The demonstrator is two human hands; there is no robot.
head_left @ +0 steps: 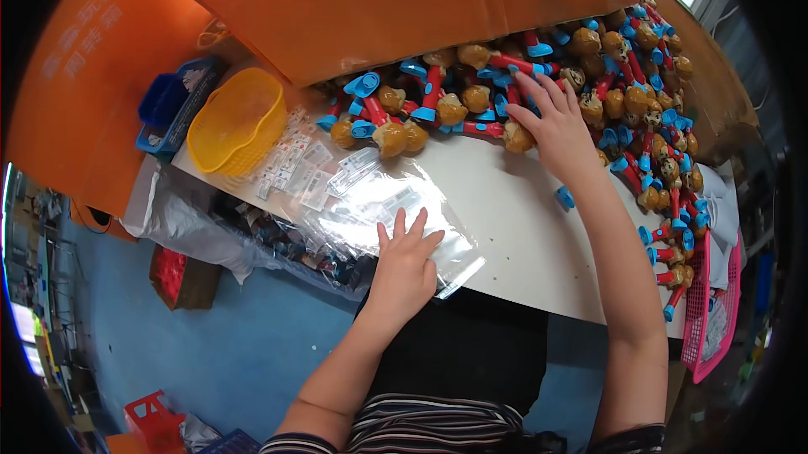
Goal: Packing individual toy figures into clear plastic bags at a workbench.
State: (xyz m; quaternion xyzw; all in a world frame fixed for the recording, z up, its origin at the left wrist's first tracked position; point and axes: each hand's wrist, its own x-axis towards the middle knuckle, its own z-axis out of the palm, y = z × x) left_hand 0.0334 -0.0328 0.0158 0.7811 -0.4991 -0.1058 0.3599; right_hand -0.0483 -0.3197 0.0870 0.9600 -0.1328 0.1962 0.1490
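Observation:
My left hand (406, 262) lies with its fingers spread on a stack of clear plastic bags (442, 239) near the table's front edge. My right hand (555, 122) reaches over the near side of a big heap of small toys (619, 100), its fingers apart. Each toy has a glossy brown head, a red stick-like body and blue end pieces. One brown toy head (519, 138) sits right under the right fingertips; whether they touch it I cannot tell. Printed paper slips (290, 164) are spread left of the bags, some seeming to lie beneath the plastic.
A yellow basket (198, 138) stands at the table's left, beside a blue bin (164, 100). Orange cardboard (404, 0) rises behind the toys. At the right edge hangs a pink basket (697, 311) with papers. Below left are a plastic-lined container (252, 244) and a box of red pieces (189, 277).

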